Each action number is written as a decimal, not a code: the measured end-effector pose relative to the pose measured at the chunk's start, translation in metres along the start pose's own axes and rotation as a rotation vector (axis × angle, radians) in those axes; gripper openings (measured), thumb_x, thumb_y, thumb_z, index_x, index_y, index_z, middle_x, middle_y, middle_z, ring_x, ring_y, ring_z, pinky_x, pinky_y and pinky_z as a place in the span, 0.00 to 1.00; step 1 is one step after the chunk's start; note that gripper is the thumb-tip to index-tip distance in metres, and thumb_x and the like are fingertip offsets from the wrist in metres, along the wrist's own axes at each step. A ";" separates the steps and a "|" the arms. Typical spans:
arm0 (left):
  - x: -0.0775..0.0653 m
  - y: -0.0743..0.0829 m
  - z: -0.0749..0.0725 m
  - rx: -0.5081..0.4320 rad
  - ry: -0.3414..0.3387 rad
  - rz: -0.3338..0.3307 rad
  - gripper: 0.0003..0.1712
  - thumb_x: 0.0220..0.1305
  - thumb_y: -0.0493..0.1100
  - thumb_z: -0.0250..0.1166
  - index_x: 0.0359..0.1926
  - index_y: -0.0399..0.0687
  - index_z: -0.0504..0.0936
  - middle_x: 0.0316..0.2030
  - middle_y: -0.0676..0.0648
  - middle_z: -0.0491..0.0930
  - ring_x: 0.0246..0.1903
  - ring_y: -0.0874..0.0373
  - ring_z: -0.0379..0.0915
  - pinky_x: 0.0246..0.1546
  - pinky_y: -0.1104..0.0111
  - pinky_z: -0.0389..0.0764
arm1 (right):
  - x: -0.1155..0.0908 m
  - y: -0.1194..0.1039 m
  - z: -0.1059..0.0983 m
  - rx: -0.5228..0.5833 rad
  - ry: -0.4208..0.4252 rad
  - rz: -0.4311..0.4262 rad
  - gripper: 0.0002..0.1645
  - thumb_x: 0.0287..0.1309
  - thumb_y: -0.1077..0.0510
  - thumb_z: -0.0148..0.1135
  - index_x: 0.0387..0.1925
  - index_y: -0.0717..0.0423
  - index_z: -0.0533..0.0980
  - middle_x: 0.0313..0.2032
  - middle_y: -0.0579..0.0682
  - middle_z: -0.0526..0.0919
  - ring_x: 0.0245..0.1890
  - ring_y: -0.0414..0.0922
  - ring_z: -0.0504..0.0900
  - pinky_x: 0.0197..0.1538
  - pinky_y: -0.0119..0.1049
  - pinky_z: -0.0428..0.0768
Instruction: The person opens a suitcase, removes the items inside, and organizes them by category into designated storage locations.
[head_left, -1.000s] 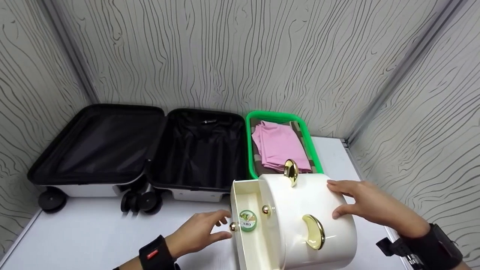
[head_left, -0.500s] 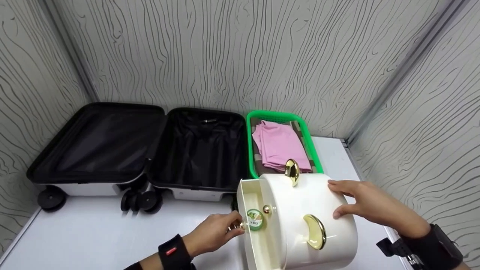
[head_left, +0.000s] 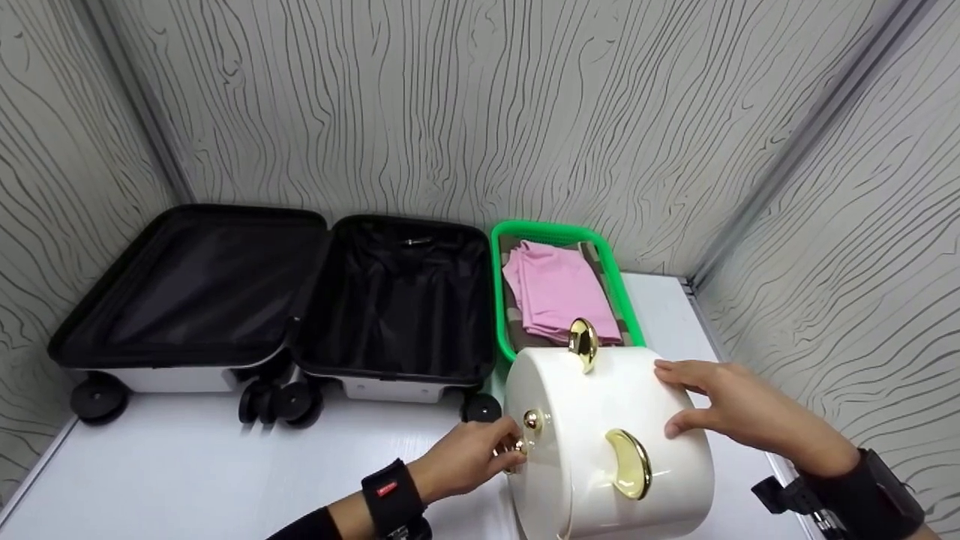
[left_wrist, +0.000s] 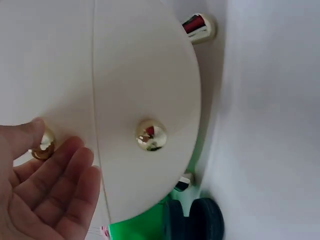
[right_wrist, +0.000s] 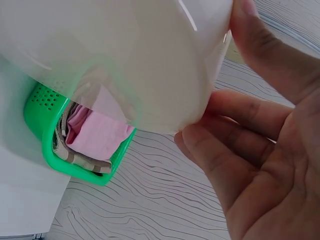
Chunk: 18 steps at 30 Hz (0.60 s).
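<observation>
A glossy white rounded storage box (head_left: 592, 412) lies at front right, with gold crescent feet (head_left: 641, 469) on its curved side. Its flat front carries two drawers with gold ball knobs. My left hand (head_left: 469, 456) is at the lower knob (left_wrist: 46, 145), thumb and forefinger pinching it. That drawer sits flush with the front, and the green round tin seen in it earlier is hidden inside. The second knob (left_wrist: 151, 135) stands free beside the hand. At the box's back, my right hand (head_left: 739, 409) grips the edge, thumb and fingers spread apart on it.
Behind the box stands a green basket (head_left: 630, 315) with a folded pink cloth (head_left: 562, 292) over a brown checked one. An opened black-lined suitcase (head_left: 405, 315) spreads to the left, its wheels on the white table (head_left: 187, 465). Patterned walls enclose the table.
My left hand has moved right, taken hold of the knob and pushed the protruding drawer into the box, so the green tin is out of sight. The right hand has stayed in place.
</observation>
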<state>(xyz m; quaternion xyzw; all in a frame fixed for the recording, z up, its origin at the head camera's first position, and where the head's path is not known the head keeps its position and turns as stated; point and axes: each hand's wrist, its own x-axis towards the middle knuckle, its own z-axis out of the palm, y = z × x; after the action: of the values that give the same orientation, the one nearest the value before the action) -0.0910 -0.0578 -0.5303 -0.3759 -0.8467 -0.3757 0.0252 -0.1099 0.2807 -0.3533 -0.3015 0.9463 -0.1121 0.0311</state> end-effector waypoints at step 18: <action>-0.011 -0.026 0.042 0.206 -0.212 -0.202 0.13 0.55 0.54 0.71 0.34 0.55 0.79 0.25 0.62 0.78 0.25 0.66 0.75 0.27 0.71 0.74 | -0.001 0.001 0.000 -0.013 0.009 0.007 0.49 0.42 0.32 0.70 0.58 0.62 0.77 0.56 0.53 0.81 0.56 0.57 0.78 0.53 0.53 0.76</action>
<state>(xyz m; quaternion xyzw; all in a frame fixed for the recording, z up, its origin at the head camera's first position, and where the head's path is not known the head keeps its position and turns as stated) -0.0899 -0.0483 -0.5799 -0.3218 -0.9122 -0.2456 -0.0639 -0.1098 0.2818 -0.3534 -0.2977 0.9483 -0.1070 0.0252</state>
